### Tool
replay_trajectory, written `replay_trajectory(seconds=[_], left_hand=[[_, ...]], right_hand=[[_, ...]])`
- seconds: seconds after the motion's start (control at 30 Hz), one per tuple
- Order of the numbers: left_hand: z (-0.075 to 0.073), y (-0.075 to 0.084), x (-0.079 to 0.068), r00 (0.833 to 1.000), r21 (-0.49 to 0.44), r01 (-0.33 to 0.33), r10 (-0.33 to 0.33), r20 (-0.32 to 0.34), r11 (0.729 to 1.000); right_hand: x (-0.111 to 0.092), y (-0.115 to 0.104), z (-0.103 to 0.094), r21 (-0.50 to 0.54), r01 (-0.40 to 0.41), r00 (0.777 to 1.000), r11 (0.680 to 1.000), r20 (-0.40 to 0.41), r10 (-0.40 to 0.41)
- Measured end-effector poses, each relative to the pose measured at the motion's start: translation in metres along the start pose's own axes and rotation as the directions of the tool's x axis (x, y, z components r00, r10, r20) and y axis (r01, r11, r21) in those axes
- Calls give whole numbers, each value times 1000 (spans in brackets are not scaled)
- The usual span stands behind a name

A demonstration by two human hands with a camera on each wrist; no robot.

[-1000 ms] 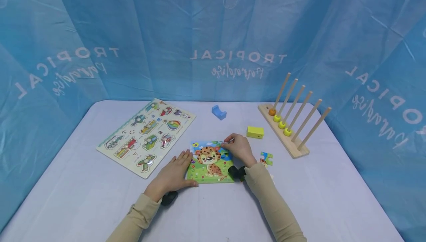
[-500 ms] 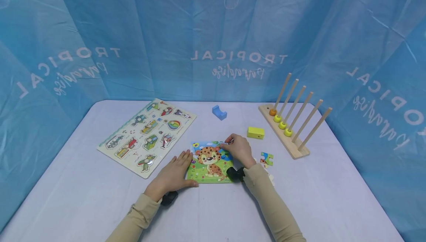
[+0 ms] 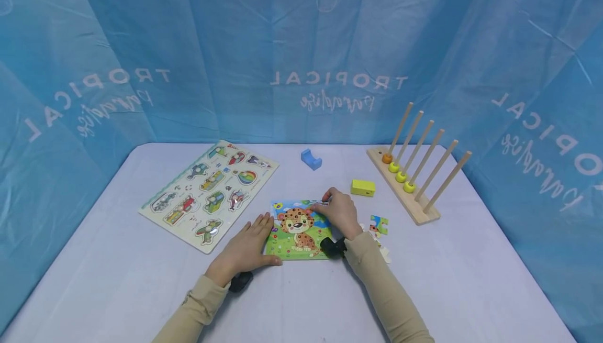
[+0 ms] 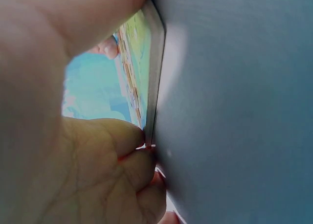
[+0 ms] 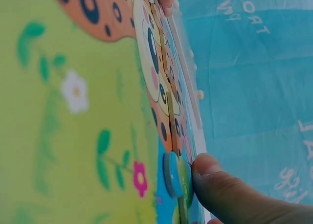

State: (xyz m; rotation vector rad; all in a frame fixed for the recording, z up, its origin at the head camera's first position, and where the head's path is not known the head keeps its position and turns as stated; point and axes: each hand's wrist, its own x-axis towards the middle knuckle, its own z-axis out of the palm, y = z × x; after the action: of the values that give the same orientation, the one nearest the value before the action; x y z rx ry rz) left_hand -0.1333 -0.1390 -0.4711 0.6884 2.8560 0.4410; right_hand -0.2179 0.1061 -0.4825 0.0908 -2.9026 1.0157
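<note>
A leopard jigsaw puzzle (image 3: 287, 249) on a thin board lies at the middle of the table. My left hand (image 3: 245, 249) rests at its left side, fingers extended along the edge and thumb at the front-left corner. In the left wrist view, thumb and fingers touch the board's edge (image 4: 157, 57). At the puzzle's upper right, my right hand (image 3: 341, 212) pinches a jigsaw piece. The right wrist view has the thumb against a blue-and-green piece (image 5: 172, 174), its knob standing slightly proud of the picture. The fingers hide most of this piece in the head view.
Several loose jigsaw pieces (image 3: 378, 224) lie right of the puzzle, partly behind the right wrist. A vehicle peg puzzle board (image 3: 219, 222) lies to the left. Farther back are a blue curved block (image 3: 311, 159), a yellow block (image 3: 363, 188) and a wooden peg stand (image 3: 426, 216) with beads.
The right fingers have shifted very slightly at the puzzle's upper right. The left hand keeps its place, and the view has drifted a little.
</note>
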Motion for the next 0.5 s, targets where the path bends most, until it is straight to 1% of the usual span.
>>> replay_trajectory(seconds=[0.17, 0.3, 0.4, 0.5], left_hand=[[-1, 0, 0, 1000, -3, 5, -5, 1, 1000], [-1, 0, 0, 1000, 1, 3, -3, -4, 1000], [-1, 0, 0, 1000, 0, 1, -1, -5, 1000], [-1, 0, 0, 1000, -1, 0, 0, -2, 1000]], right_hand=[[1, 1, 0, -3, 7, 1000, 1000, -9, -7], [3, 2, -1, 15, 1, 1000, 1000, -1, -1], [5, 3, -4, 55, -33, 999, 998, 34, 31], [7, 7, -8, 137, -81, 993, 987, 92, 69]])
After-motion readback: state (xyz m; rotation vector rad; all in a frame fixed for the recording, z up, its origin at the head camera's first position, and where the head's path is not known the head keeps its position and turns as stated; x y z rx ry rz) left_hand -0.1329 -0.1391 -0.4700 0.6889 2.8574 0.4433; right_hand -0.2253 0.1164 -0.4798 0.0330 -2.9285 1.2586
